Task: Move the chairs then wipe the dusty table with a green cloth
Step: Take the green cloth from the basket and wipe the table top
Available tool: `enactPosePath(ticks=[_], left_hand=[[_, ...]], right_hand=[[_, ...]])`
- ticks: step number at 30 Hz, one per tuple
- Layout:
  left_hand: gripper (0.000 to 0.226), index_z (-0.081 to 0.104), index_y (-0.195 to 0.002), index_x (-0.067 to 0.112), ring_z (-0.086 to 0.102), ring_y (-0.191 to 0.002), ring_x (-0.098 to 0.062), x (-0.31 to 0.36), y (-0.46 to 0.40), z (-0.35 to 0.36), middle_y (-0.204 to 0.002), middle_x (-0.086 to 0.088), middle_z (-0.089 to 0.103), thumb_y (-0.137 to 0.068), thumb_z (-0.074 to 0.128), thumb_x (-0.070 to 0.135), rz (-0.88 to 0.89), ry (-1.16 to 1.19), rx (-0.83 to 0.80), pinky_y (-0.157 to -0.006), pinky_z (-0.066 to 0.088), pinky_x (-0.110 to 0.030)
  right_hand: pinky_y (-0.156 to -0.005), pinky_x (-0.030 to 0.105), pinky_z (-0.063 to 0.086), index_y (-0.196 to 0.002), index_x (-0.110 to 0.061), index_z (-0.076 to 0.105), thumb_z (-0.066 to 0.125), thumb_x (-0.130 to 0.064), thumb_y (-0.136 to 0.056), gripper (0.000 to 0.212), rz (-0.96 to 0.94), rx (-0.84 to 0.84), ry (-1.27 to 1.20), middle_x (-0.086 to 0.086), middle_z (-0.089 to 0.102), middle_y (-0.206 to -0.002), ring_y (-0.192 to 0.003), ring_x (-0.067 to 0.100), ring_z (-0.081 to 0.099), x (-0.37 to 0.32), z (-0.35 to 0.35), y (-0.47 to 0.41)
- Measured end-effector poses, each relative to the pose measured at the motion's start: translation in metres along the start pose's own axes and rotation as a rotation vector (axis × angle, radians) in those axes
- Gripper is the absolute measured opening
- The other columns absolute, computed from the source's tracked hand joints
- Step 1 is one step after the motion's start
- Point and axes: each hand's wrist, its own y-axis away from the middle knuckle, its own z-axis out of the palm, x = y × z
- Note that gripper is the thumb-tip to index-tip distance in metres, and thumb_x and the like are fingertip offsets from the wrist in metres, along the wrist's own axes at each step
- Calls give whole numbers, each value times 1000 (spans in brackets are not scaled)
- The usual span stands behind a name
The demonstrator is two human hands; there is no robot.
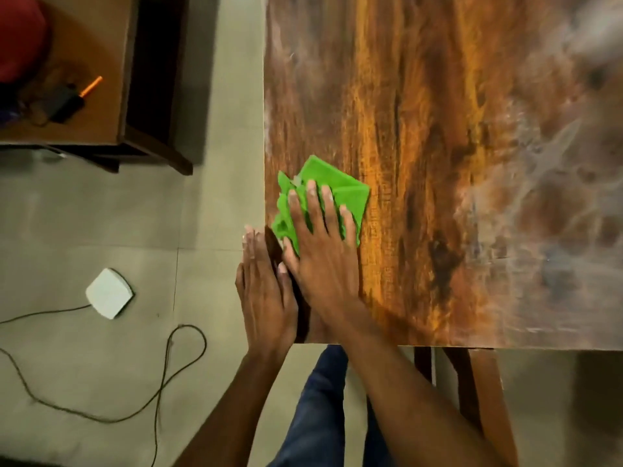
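Note:
A crumpled green cloth (340, 190) lies on the wooden table (438, 163) close to its left edge. My right hand (323, 251) presses flat on the cloth, fingers spread over it. Just off the table's left edge, my left hand (264, 294) is held flat with fingers together, cupped against the rim and holding nothing. White dust streaks cover the right part of the table top; the strip near the cloth looks glossy and brown. No chair shows clearly.
A white square device (109, 293) with a thin cable (161, 375) lies on the tiled floor at left. A brown cabinet (101, 96) with a black and orange tool (79, 99) stands at upper left. Wooden legs (485, 399) show below the table's near edge.

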Motion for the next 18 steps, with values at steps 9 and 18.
enactPosePath(ticks=[9, 18], left_hand=[[59, 18, -170, 13, 8, -165, -11, 19, -24, 12, -179, -2, 14, -114, 31, 25, 84, 5, 53, -132, 17, -46], [60, 12, -171, 13, 4, -166, -14, 67, -23, 36, -179, -4, 6, -114, 28, 26, 292, -156, -83, -134, 13, -41]], right_hand=[[-131, 46, 14, -170, -18, 8, 25, -46, -110, 69, -7, 69, 56, 2, 8, -178, -165, 20, 6, 30, -12, -23], [-129, 54, 23, -168, -21, 24, 51, -46, -95, 81, 324, 15, 22, 1, 9, -178, -165, 20, 8, 85, -22, 149]])
